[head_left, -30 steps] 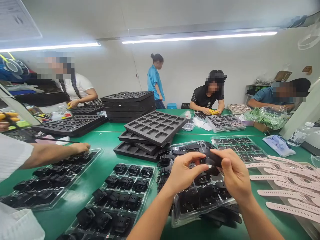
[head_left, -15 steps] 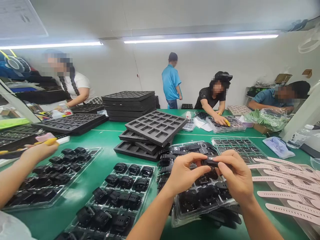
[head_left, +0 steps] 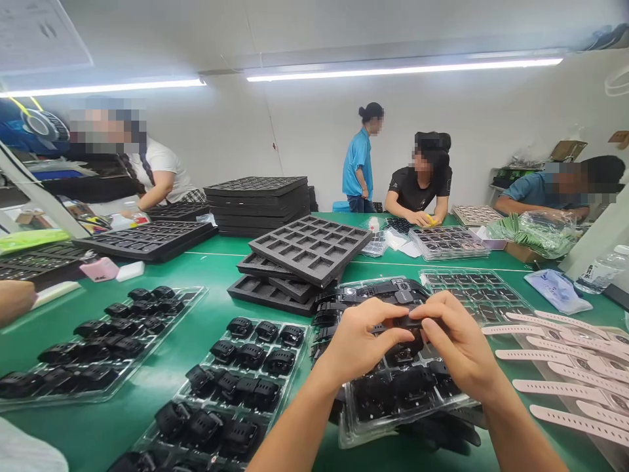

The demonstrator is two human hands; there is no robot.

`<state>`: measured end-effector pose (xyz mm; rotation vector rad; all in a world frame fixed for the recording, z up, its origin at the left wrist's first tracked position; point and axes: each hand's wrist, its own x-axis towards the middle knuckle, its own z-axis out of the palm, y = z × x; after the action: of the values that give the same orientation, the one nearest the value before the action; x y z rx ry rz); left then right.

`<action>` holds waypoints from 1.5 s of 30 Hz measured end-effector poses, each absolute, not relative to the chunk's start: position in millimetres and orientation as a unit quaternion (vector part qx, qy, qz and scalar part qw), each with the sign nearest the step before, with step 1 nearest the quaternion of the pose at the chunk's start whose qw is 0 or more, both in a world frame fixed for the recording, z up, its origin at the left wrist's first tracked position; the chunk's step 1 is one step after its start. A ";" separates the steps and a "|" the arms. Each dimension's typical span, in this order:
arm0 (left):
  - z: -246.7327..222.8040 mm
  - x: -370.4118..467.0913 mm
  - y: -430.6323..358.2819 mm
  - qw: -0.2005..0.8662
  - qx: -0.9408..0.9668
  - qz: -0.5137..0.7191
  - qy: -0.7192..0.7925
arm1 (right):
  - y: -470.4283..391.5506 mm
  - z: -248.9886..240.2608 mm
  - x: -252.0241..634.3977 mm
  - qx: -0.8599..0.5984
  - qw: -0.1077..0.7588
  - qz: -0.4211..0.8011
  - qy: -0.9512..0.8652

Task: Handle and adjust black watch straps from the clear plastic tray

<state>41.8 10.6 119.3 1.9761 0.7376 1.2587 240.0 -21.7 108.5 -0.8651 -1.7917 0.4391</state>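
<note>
The left hand (head_left: 354,342) and the right hand (head_left: 457,344) are close together, both pinching a small black watch (head_left: 411,322) between thumbs and fingers. The fingers hide most of it. One second ago the hands were a bit wider apart and more of its black strap showed – now the fingertips are nearly touching.

The watch is just above a clear plastic tray (head_left: 350,429) full of black watches. Flat black straps lie at the far side of this tray, and more stick out under its near edge. To the left of the hands, another clear tray holds rows of curled black watches (head_left: 250,356). To their right are light pink straps with little holes (head_left: 555,388). Past the hands, a bit left, square-holed black foam trays (head_left: 308,246) sit in a crooked pile on the green surface (head_left: 162,419).

Far to the left, a co-worker's hand (head_left: 16,301) is at the picture's edge; a second ago it was over the left tray of watches. Across the surface, a person in a blue shirt (head_left: 358,160) has moved to the right. A person in a black shirt (head_left: 423,190) holds something yellow (head_left: 432,220) – half a second ago one arm was stretched over a tray.
</note>
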 end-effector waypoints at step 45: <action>50.4 38.0 -21.5 0.380 0.701 0.505 0.331 | -45.1 58.3 229.2 -0.413 0.511 0.216 -0.723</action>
<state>38.0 -21.5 50.4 1.7888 0.8450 1.2888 229.2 -45.1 58.3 -0.9932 -1.7400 0.5199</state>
